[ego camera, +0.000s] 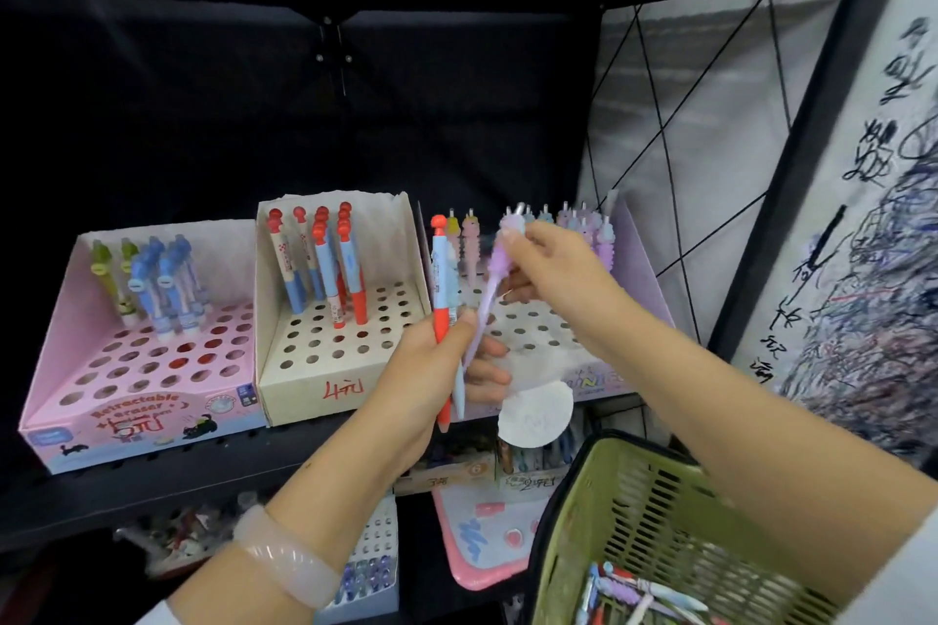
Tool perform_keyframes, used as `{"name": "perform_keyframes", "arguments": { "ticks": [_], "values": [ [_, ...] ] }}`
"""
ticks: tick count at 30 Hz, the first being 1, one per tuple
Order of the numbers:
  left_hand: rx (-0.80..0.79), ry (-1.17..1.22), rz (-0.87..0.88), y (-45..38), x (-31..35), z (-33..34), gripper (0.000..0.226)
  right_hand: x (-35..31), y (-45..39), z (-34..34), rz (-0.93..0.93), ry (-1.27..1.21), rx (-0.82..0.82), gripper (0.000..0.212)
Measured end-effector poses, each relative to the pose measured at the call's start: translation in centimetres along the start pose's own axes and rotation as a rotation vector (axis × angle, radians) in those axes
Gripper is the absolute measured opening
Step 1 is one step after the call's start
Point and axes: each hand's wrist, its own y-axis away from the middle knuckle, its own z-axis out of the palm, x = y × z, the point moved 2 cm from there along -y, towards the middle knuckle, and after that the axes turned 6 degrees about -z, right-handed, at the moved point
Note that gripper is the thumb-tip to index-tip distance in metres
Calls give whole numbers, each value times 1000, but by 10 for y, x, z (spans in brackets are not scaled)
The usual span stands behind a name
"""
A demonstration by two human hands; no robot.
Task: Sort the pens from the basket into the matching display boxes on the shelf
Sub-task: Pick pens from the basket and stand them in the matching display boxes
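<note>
My left hand [431, 365] grips a red-and-blue pen [440, 299] upright, along with the lower end of a purple pen [487, 299]. My right hand [548, 269] pinches the purple pen's top end, in front of the purple display box [639, 249] that holds similar pastel pens. The cream display box [304, 386] in the middle holds red-and-blue pens. At the left, the pink display box [127, 416] holds blue and green pens. The green basket [583, 513] at the lower right holds several loose pens [634, 594].
The boxes stand on a black perforated shelf [152, 477], with another shelf board overhead. A white round tag [535, 414] hangs at the purple box's front. Below are more stationery boxes and a pink board [482, 538]. A scribbled paper sheet [873, 269] hangs at the right.
</note>
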Motion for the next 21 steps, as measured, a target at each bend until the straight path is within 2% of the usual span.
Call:
{"name": "perform_keyframes", "arguments": {
  "ticks": [2, 4, 8, 10, 13, 17, 21],
  "values": [
    [12, -72, -11, 0, 2, 0, 25, -1, -6, -29, 7, -36, 203, 24],
    [37, -144, -21, -2, 3, -2, 24, 3, -8, -60, -31, 67, 354, 20],
    [63, -167, -30, -4, 6, -1, 19, 16, -8, -98, -93, 499, 433, 15],
    [83, -190, -17, -4, 5, 1, 17, 26, -9, -103, -60, 621, 390, 19],
    [137, -180, 1, -4, 2, 0, 10, 39, -11, -98, 23, 667, 241, 16],
    [148, -123, 13, -5, 3, -1, 10, 42, -19, -94, 12, 716, 184, 18],
    [160, -136, 31, -4, 3, -1, 13, 59, -18, -84, 140, 977, -30, 28]
  ]
}}
